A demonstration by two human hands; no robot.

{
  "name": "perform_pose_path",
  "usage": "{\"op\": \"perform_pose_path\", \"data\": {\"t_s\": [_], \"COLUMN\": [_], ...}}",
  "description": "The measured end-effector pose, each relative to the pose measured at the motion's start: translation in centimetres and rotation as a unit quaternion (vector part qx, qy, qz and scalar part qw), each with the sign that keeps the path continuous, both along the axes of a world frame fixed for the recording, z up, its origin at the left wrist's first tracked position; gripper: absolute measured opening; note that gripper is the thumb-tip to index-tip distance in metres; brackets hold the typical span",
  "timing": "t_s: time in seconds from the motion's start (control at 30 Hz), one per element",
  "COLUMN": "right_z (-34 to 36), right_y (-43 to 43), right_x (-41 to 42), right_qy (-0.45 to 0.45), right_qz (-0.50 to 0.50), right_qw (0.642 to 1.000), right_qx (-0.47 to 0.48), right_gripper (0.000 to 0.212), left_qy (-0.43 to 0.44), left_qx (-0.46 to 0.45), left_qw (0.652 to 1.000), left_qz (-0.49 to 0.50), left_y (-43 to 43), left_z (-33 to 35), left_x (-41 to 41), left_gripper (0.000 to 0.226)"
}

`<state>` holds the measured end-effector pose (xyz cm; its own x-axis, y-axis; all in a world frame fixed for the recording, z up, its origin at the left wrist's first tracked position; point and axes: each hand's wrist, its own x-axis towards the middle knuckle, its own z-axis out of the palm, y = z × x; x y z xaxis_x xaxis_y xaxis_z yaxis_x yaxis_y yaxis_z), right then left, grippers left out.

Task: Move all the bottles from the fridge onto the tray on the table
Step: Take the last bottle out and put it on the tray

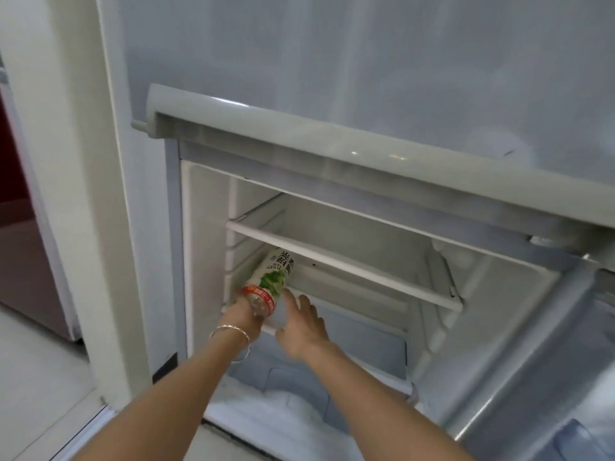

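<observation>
A clear bottle (271,282) with a green, white and red label lies tilted at the left front of the fridge's lower shelf (349,294). My left hand (244,319), with a silver bangle on the wrist, is closed around the bottle's neck end. Just to the bottle's right is my right hand (304,324), with its fingers spread and the fingertips at the bottle's side. The fridge (332,144) is open at its lower compartment. No other bottle shows inside. The tray and the table are out of view.
A white wire-edged upper shelf (342,264) crosses the compartment above the bottle. The open fridge door (532,361) stands at the right. A frosted drawer (299,394) sits below the shelf. A white wall edge (66,194) and a dark red panel (23,244) lie to the left.
</observation>
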<state>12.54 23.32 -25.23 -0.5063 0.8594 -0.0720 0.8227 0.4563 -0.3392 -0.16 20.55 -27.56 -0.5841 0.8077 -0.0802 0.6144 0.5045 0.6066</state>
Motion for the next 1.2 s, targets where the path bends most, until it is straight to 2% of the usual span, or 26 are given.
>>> {"op": "perform_pose_path", "data": {"t_s": [0.1,0.2,0.33,0.37,0.4,0.43,0.47,0.5,0.53,0.57,0.6,0.77,0.87,0.93,1.03,1.1,1.2], "right_z": [0.6,2.1,4.5,4.7,5.2,5.7,6.4,8.1,10.4,12.4,14.2,22.7,27.8,31.0,35.0,37.3,40.6], "right_y": [-0.7,-2.0,-4.4,-4.7,-5.1,-5.1,-5.7,-7.2,-10.1,-12.1,-13.9,-19.2,-21.9,-22.8,-24.0,-24.5,-25.8], "right_x": [0.7,1.2,1.9,2.2,3.2,4.1,4.3,4.8,5.4,6.1,7.0,12.4,15.6,18.4,22.3,25.3,30.0], "right_qy": [-0.003,0.006,0.080,0.107,0.131,0.169,0.222,0.282,0.283,0.326,0.319,0.302,0.302,0.316,0.354,0.389,0.414], "right_qz": [-0.020,-0.037,-0.057,-0.066,-0.055,-0.063,-0.068,-0.060,-0.045,-0.062,-0.067,-0.045,-0.057,-0.070,-0.094,-0.115,-0.136], "right_qw": [1.000,0.999,0.995,0.992,0.990,0.984,0.971,0.954,0.951,0.934,0.937,0.941,0.945,0.943,0.930,0.914,0.896], "right_qx": [-0.019,-0.009,-0.004,-0.016,-0.026,-0.010,-0.054,-0.089,-0.113,-0.135,-0.130,-0.145,-0.107,-0.077,-0.021,0.012,0.079], "right_gripper": [0.095,0.109,0.123,0.119,0.104,0.079,0.056,0.045,0.050,0.060,0.060,0.036,0.039,0.041,0.043,0.047,0.057], "left_qy": [0.075,0.173,0.267,0.282,0.292,0.302,0.307,0.311,0.306,0.302,0.299,0.217,0.115,0.034,-0.035,-0.063,-0.081], "left_qx": [0.073,0.134,0.172,0.183,0.198,0.210,0.224,0.232,0.239,0.249,0.258,0.319,0.364,0.415,0.491,0.493,0.472], "left_qw": [0.994,0.975,0.945,0.938,0.930,0.923,0.917,0.914,0.913,0.912,0.911,0.908,0.890,0.862,0.826,0.821,0.804], "left_qz": [-0.029,-0.038,-0.077,-0.087,-0.101,-0.111,-0.120,-0.122,-0.123,-0.121,-0.120,-0.162,-0.249,-0.289,-0.275,-0.281,-0.353], "left_y": [-1.8,-4.1,-7.3,-8.0,-9.0,-9.8,-10.7,-11.4,-12.3,-13.5,-14.4,-18.2,-19.7,-20.5,-21.3,-21.7,-22.1], "left_z": [1.7,5.4,11.5,12.8,14.2,15.4,16.5,17.6,18.8,20.2,21.4,29.1,34.2,37.1,39.7,40.6,41.2], "left_x": [2.0,3.1,4.2,4.6,5.2,5.8,6.5,7.1,7.6,8.3,8.9,12.1,14.0,15.9,18.7,21.3,26.0], "left_gripper": [0.067,0.054,0.048,0.048,0.047,0.045,0.044,0.043,0.042,0.042,0.043,0.050,0.050,0.053,0.042,0.026,0.013]}}
